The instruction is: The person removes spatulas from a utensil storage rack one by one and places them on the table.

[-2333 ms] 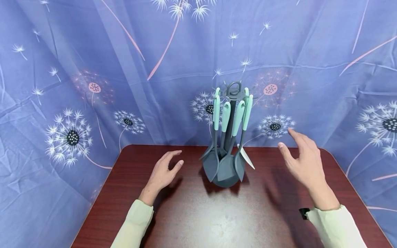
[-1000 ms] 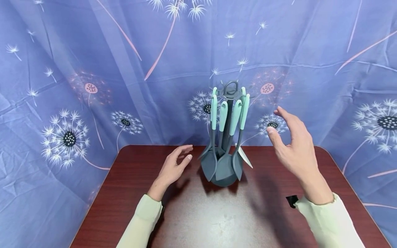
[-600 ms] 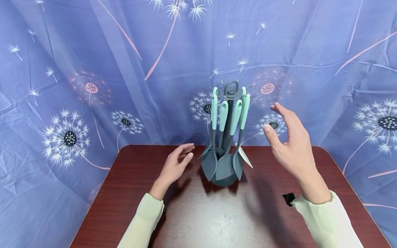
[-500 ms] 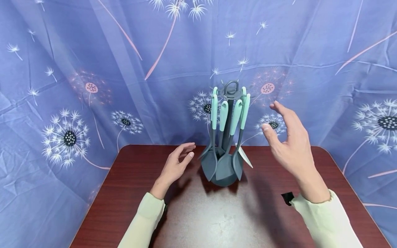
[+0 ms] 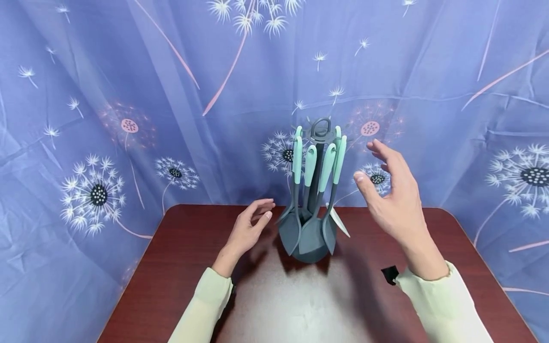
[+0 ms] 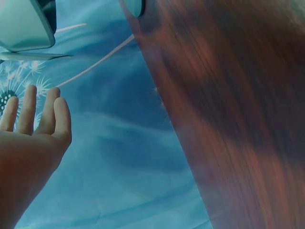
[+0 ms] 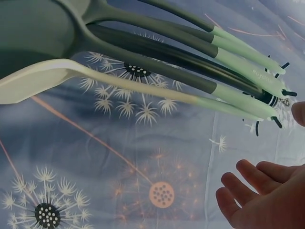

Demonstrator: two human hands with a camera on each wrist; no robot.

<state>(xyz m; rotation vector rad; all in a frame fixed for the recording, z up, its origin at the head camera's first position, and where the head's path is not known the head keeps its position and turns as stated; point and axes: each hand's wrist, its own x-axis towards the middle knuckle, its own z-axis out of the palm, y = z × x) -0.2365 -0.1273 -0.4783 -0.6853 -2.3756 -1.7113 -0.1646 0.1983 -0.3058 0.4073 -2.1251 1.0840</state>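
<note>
A dark grey utensil stand (image 5: 310,257) with a ring on top stands upright on the table. Several kitchen utensils hang round it by mint handles, among them a dark grey turner (image 5: 311,237) in front. A cream-coloured utensil (image 5: 339,222), perhaps a spoon, hangs on the right; the right wrist view shows its pale head (image 7: 43,78). My left hand (image 5: 245,232) hovers just left of the stand, fingers loosely bent, touching nothing. Higher up on the right, my right hand (image 5: 396,202) is apart from the handles, thumb and fingers spread.
The reddish-brown wooden table (image 5: 188,267) has rounded far corners. Blue cloth (image 5: 240,157) with dandelion prints hangs behind it and along both sides. A small black piece (image 5: 390,275) sits by my right cuff.
Both hands have moved inward toward the utensil stand: the left one rightward and forward, the right one leftward and upward. The stand and its utensils keep their place; the head view has shifted slightly.
</note>
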